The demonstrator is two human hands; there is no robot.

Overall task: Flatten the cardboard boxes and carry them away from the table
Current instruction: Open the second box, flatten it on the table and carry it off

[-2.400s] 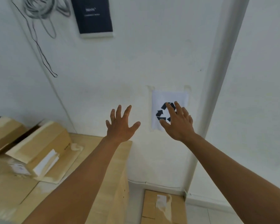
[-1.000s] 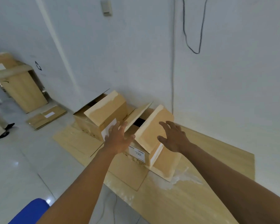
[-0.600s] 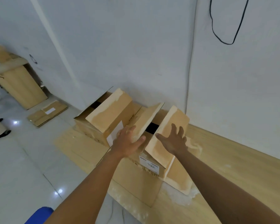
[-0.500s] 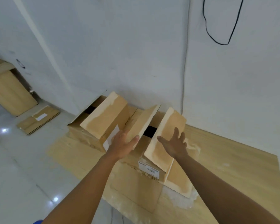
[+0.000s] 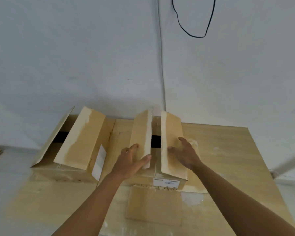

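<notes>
Two open cardboard boxes stand side by side on a wooden table [image 5: 228, 159] against the wall. The nearer box [image 5: 165, 182] has two raised top flaps with a dark gap between them, a white label on its front, and a front flap lying flat on the table. My left hand [image 5: 131, 161] rests on the left flap [image 5: 140, 133], thumb at its inner edge. My right hand [image 5: 186, 154] lies with spread fingers on the outer face of the right flap [image 5: 170, 133]. The second box [image 5: 75, 147] stands to the left, flaps up.
A white wall rises right behind the boxes, with a cable duct [image 5: 162, 65] and a hanging black cable [image 5: 194, 28]. The table ends at the right [image 5: 269, 184] and left, with pale floor [image 5: 5, 167] beyond.
My view turned from a wall with a recycling sign to the boxes and now faces them squarely. Both hands came down onto the nearer box's two raised flaps.
</notes>
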